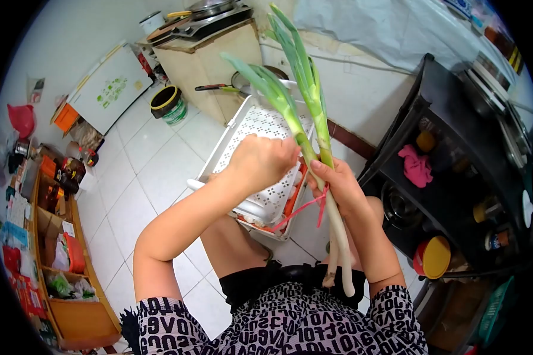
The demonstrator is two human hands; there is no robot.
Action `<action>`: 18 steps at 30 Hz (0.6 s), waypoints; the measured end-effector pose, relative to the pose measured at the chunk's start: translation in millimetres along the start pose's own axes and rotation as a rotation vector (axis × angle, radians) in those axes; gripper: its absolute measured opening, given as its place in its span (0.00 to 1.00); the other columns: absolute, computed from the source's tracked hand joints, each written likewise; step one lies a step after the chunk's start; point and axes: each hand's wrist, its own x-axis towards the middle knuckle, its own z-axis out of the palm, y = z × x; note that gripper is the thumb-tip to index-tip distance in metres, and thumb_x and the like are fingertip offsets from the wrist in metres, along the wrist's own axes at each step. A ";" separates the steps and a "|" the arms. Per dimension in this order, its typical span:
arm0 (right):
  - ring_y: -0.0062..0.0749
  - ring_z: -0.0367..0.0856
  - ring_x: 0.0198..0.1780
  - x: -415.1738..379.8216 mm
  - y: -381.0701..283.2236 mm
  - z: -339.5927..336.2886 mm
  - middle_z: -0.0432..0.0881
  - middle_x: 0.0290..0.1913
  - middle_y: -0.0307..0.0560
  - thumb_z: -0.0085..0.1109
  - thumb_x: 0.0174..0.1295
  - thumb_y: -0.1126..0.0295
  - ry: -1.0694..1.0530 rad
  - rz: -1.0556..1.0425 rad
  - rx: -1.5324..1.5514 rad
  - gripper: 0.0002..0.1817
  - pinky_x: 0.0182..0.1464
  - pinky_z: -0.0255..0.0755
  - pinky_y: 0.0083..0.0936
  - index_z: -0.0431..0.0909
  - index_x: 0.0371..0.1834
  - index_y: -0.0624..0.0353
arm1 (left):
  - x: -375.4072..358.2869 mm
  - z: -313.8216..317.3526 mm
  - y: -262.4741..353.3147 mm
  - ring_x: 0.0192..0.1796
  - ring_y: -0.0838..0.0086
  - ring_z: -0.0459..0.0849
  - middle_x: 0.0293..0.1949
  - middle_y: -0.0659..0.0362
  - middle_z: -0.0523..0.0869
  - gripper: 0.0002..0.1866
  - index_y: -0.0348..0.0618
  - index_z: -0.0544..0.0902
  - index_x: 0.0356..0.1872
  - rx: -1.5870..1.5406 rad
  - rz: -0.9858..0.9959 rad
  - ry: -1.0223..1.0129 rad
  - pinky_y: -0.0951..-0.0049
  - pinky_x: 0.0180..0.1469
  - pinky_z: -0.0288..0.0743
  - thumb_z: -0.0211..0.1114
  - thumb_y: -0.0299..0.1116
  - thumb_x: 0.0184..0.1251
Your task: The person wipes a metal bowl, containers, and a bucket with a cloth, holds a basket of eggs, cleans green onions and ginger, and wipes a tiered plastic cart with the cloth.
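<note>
Two long green onions [309, 133] stand tilted in front of me, green leaves up and white root ends down near my lap. My right hand [339, 184] is wrapped round their pale middle, thumb across the front. A red tie [322, 204] hangs round the stalks just below that hand, one tail stretching to the left. My left hand [263, 161] is closed in a fist beside the left stalk, knuckles up. Its fingertips are hidden, so what it pinches, if anything, cannot be made out. Below the hands is a white perforated basket [260, 127].
A black shelf rack [420, 112] with pots and a pink cloth [416, 167] stands at right. At left are a wooden cabinet [83, 319], a white fridge [109, 89] and a bucket [169, 105]. A frying pan [210, 87] lies behind the basket. The floor [142, 189] is white tile.
</note>
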 end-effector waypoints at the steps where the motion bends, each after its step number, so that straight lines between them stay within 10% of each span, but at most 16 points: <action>1: 0.19 0.74 0.24 -1.0 0.3 -0.2 0.77 0.26 0.38 0.58 0.69 0.61 -0.014 -0.009 0.006 0.14 0.27 0.69 0.16 0.77 0.45 0.62 | -3.1 0.4 10.5 0.18 0.69 0.80 0.15 0.61 0.76 0.14 0.47 0.71 0.21 -0.004 0.003 -0.003 0.68 0.20 0.73 0.63 0.37 0.64; 8: 0.20 0.73 0.23 13.4 9.2 -3.2 0.77 0.25 0.40 0.56 0.70 0.61 0.204 -0.009 0.084 0.13 0.25 0.68 0.17 0.76 0.43 0.62 | -13.8 -2.8 32.7 0.15 0.68 0.79 0.11 0.61 0.76 0.16 0.48 0.72 0.19 -0.160 0.143 -0.002 0.68 0.19 0.73 0.62 0.39 0.66; 14: 0.24 0.70 0.15 9.8 3.6 -14.4 0.75 0.22 0.43 0.53 0.64 0.58 -0.064 -0.096 0.292 0.18 0.17 0.67 0.19 0.74 0.47 0.62 | -15.8 -19.7 39.0 0.18 0.64 0.80 0.13 0.58 0.77 0.14 0.44 0.73 0.17 -0.272 0.034 0.063 0.65 0.21 0.74 0.66 0.35 0.57; 18: 0.23 0.70 0.15 9.0 -0.5 -15.9 0.75 0.21 0.42 0.52 0.63 0.57 -0.188 -0.063 0.299 0.17 0.17 0.67 0.18 0.74 0.44 0.60 | -9.2 -16.4 28.2 0.26 0.54 0.81 0.20 0.54 0.80 0.08 0.40 0.77 0.37 -0.342 -0.264 0.064 0.59 0.30 0.75 0.62 0.30 0.58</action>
